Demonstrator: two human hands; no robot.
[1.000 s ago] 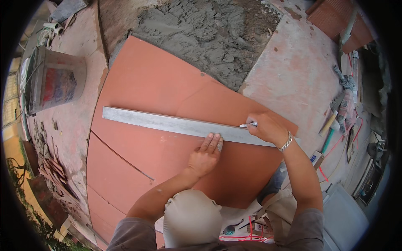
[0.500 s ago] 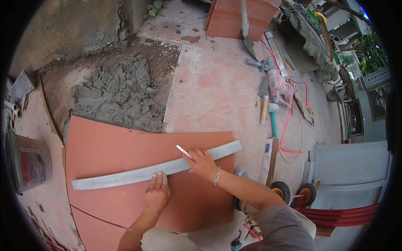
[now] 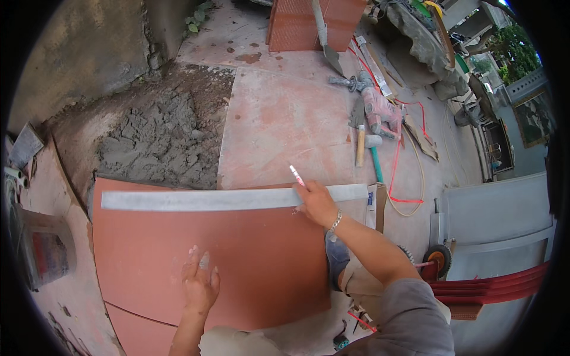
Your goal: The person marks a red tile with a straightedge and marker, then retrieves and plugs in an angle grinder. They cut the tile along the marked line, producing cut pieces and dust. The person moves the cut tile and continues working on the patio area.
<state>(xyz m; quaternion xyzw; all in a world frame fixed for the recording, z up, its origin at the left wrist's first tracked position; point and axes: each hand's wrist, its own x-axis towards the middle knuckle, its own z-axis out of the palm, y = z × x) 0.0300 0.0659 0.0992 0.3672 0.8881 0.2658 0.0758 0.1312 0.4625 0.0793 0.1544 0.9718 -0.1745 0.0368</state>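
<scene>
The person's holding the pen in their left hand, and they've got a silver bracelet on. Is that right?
Not quite: the head view shows the pen in the right hand, not the left hand. The silver bracelet is there, as you said.

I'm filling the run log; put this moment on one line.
left hand: open, over tile, off bar | right hand: pen held, at bar | bar: across tile's far part | mortar: beyond tile
</scene>
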